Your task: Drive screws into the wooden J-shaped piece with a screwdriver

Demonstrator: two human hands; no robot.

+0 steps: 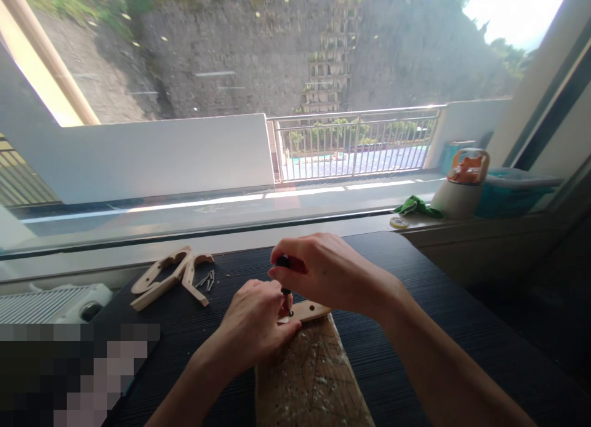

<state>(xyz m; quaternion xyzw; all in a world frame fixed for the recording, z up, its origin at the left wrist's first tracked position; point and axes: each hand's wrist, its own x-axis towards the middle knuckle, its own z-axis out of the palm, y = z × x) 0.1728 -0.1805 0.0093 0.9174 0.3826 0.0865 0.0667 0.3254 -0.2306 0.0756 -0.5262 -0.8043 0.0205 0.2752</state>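
My right hand (325, 267) is closed round the handle of a screwdriver (284, 284), which stands nearly upright. Its tip meets a pale wooden piece (318, 309) at or beside a dark hole, and a second hole shows further right. With fingers curled and thumb stretched along the near edge, my left hand (258, 316) grips the left end of that piece. Under it lies a worn, scratched wooden board (314, 368) with many small holes. The left fingertips are partly hidden, and whether a screw sits under the tip I cannot tell.
On the black table (383, 267), several curved wooden parts (159, 298) lie at the left beside several loose screws (210, 281). A green cloth (415, 207), a beige jug (455, 199) and a teal bin (512, 196) stand along the window sill. A radiator (50, 304) is at far left.
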